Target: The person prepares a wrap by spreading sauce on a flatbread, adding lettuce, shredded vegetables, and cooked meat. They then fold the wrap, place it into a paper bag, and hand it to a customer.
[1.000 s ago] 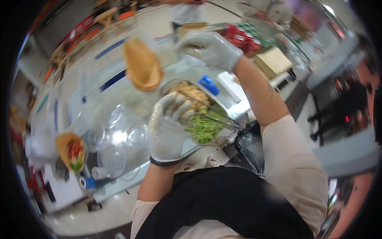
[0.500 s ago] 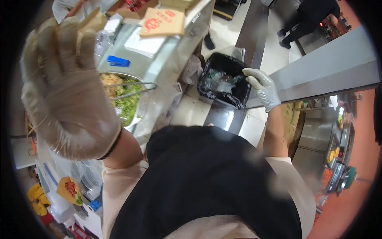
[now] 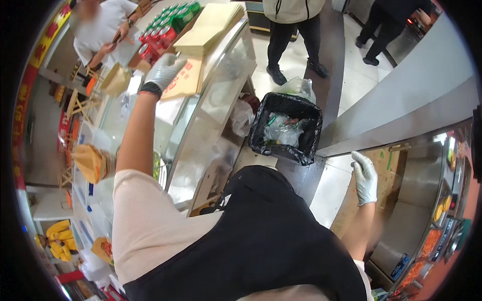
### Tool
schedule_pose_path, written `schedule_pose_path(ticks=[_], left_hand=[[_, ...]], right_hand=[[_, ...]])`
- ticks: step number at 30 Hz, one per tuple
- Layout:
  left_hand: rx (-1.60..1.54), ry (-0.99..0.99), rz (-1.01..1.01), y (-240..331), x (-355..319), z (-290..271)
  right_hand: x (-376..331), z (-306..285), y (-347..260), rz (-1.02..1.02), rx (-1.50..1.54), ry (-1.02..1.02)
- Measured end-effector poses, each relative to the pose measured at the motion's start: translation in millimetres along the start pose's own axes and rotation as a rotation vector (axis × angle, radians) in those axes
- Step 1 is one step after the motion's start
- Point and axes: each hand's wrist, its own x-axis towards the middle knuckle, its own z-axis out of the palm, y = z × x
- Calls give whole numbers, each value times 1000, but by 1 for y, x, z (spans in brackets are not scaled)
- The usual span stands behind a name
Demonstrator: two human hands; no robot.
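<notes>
My left hand (image 3: 164, 74), in a thin whitish glove, reaches out over the counter at the upper left. Its fingers stretch across a flat brown paper bag with red print (image 3: 187, 83), and whether they press on it is hard to tell. Just beyond lies a stack of plain tan paper bags (image 3: 211, 30). My right hand (image 3: 366, 179), gloved the same way, hangs at my right side with loosely extended fingers and holds nothing. Under my left arm, a strip of shredded greens (image 3: 157, 166) shows; the forearm and sleeve hide the rest of its tray.
Red cans (image 3: 156, 42) and green cans (image 3: 175, 16) stand behind the bags. A black-lined bin (image 3: 316, 131) sits on the floor ahead. Beyond it stands a person in dark trousers (image 3: 293, 42); another person in white (image 3: 103, 30) is across the counter. A filled brown wrap (image 3: 104, 249) lies lower left.
My left hand has gone from raised close to the camera to the paper bags farther along the counter. My right hand has dropped lower and to the right. A person has appeared beyond the bin.
</notes>
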Motion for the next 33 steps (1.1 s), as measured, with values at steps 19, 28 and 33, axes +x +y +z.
schedule_pose_path(ticks=[19,28,33], left_hand=[[556,-273,-222,-139,111,60],[27,125,-20,-122,80,-69],[84,360,224,62,16,-101]], right_hand=[[-21,1,26,158,-10,134],[-18,-18,27,14,-46,105],[-15,-19,4,-87,38,217]])
